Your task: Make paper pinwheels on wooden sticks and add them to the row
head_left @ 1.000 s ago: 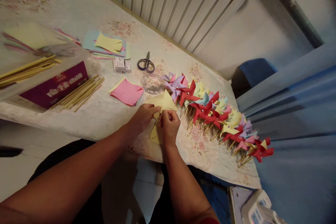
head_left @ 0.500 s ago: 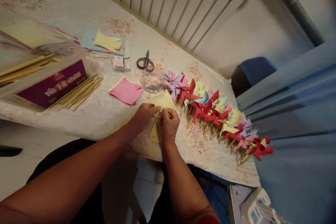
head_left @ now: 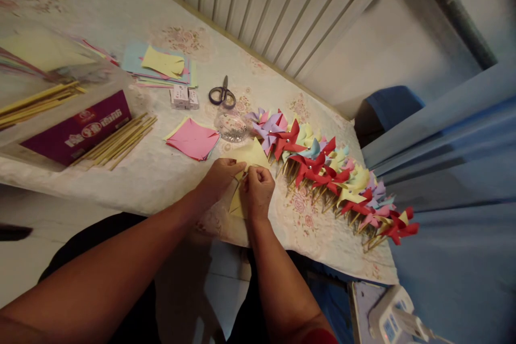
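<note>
A pale yellow sheet of slit paper (head_left: 244, 154) is between my two hands near the table's front edge. My left hand (head_left: 221, 176) pinches it from the left, thumb on top. My right hand (head_left: 260, 185) is closed at the middle of the sheet, its fingertips pinched close to my left thumb; whether something small is in them is hidden. Just beyond lies a clear dish of small metal pins (head_left: 233, 127). To the left rests a stack of pink and other slit paper squares (head_left: 193, 138). Finished paper pinwheels on sticks (head_left: 310, 164) lie in a row at the right.
Scissors (head_left: 222, 95) and small white boxes (head_left: 183, 97) sit farther back, beside stacked coloured paper (head_left: 161, 64). At the left, a plastic box (head_left: 80, 131) holds sticks, and more wooden sticks (head_left: 116, 141) lie against it. A radiator (head_left: 258, 5) borders the far edge; a blue curtain (head_left: 455, 172) hangs right.
The view has shifted very slightly. Both hands keep nearly the same pinch on the yellow paper, and nothing else has visibly moved.
</note>
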A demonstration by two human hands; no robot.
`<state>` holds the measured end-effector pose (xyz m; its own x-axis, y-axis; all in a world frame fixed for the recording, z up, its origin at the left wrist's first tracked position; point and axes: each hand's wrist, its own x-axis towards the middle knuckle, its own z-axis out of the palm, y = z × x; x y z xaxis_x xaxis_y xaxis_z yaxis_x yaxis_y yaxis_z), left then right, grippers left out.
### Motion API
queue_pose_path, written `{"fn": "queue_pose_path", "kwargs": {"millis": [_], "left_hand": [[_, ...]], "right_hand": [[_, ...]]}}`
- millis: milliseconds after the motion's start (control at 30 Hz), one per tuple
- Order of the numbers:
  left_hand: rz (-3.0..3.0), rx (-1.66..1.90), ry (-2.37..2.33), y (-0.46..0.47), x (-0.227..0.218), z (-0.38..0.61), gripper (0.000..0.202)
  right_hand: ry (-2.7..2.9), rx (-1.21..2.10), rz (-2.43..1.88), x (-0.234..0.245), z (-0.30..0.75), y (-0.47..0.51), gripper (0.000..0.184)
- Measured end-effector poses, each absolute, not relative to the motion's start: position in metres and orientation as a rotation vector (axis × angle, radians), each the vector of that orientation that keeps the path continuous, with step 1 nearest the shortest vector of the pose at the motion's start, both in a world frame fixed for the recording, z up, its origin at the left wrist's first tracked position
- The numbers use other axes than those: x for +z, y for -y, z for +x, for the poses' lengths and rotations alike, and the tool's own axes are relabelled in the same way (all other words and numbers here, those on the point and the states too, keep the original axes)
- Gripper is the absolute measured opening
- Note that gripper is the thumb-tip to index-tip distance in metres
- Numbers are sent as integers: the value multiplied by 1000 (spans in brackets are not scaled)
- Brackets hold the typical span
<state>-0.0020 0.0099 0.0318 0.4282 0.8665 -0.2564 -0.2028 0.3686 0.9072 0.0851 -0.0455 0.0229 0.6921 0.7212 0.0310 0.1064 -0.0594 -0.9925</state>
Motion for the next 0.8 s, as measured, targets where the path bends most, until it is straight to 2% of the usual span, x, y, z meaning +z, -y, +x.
{"fn": "queue_pose_path", "kwargs": {"millis": [800], "left_hand": [[960, 813, -839, -11, 30, -4, 24]], "right_hand": [[697, 619, -1576, 23, 85, 47, 19]]}}
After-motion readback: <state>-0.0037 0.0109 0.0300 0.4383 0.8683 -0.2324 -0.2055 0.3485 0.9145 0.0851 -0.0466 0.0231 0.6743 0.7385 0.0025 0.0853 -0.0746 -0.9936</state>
